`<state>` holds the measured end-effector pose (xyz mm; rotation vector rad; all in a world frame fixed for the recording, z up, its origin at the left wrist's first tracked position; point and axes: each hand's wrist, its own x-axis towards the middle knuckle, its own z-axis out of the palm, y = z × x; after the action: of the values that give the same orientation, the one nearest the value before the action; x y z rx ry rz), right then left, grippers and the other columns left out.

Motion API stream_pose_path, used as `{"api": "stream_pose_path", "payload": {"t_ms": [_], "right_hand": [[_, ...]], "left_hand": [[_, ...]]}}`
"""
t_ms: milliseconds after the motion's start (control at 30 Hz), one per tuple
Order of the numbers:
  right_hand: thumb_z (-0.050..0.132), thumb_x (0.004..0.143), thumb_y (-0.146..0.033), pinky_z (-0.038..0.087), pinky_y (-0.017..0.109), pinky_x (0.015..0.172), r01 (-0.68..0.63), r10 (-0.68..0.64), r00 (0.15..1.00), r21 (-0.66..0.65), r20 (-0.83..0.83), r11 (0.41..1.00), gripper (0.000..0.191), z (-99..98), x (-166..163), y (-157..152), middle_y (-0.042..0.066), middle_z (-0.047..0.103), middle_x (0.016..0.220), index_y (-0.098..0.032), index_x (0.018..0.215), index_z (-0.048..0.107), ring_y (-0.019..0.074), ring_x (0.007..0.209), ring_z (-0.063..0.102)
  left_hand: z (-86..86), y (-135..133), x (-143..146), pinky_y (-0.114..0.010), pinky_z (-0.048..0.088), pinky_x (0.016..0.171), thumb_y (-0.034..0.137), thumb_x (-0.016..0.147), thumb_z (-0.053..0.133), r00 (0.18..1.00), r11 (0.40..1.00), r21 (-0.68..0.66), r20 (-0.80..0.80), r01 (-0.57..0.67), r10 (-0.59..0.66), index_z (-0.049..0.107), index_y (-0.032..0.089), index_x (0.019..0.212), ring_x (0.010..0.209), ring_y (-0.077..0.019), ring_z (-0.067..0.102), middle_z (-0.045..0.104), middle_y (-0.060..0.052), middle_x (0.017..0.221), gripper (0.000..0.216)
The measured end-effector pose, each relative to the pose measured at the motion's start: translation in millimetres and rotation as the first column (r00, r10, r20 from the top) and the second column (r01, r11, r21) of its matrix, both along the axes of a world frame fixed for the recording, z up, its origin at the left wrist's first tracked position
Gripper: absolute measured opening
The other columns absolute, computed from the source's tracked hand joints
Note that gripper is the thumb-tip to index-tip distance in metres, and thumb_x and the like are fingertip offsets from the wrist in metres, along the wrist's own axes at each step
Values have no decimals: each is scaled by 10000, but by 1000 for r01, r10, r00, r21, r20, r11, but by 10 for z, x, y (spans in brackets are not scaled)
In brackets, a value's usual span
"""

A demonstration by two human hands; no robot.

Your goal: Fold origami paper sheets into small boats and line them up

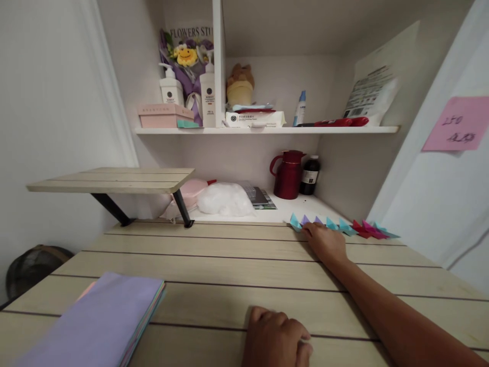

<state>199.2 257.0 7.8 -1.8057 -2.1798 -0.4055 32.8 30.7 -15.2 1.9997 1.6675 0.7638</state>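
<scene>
My right hand (326,241) reaches to the table's back edge, fingers pinched at a purple origami figure (304,220) in a row of small folded paper figures. Its fingertips are partly hidden by the hand, so the exact hold is hard to see. To its left stands a teal origami figure (295,223). More teal ones, a red one (361,229) and a magenta one (374,230) continue to the right. Down at the front, my left hand (277,339) rests on the tabletop with fingers curled in and nothing visible in them.
A stack of coloured paper (99,316), purple on top, lies at the table's left front. Behind it rises a small wooden shelf (114,179) on black legs. Beyond the table (214,260) are a white plastic bag (225,199), a red jug (288,176) and a dark bottle (310,176).
</scene>
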Motion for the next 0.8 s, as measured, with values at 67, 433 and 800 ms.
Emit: {"api": "stream_pose_path", "payload": {"t_ms": [67, 433, 800], "right_hand": [[402, 963, -358, 393, 304, 619, -3, 3, 1000, -6, -16, 1000, 310, 8, -2, -1, 88, 703, 1082, -242, 1053, 675, 252, 861, 650], [417, 940, -383, 368, 297, 593, 2, -4, 995, -18, -100, 1000, 303, 61, -9, -35, 63, 732, 1007, -261, 1025, 680, 253, 837, 651], [412, 939, -402, 372, 292, 602, -9, 7, 988, -15, -152, 1000, 308, 49, -2, -41, 51, 735, 984, -267, 1051, 665, 245, 835, 645]], "left_hand": [[-19, 9, 6, -404, 380, 875, 207, 723, 643, 1000, 1000, 4, -7, 1, 0, 729, 278, 879, 868, -229, 632, 737, -27, 869, 192], [7, -24, -59, -391, 389, 872, 187, 760, 599, 999, 999, 37, -9, 36, -36, 722, 289, 906, 868, -219, 620, 733, -19, 881, 217], [-2, -24, -55, -386, 370, 854, 178, 749, 590, 999, 998, 52, 1, 35, -35, 711, 285, 896, 844, -213, 620, 729, -14, 867, 219]]}}
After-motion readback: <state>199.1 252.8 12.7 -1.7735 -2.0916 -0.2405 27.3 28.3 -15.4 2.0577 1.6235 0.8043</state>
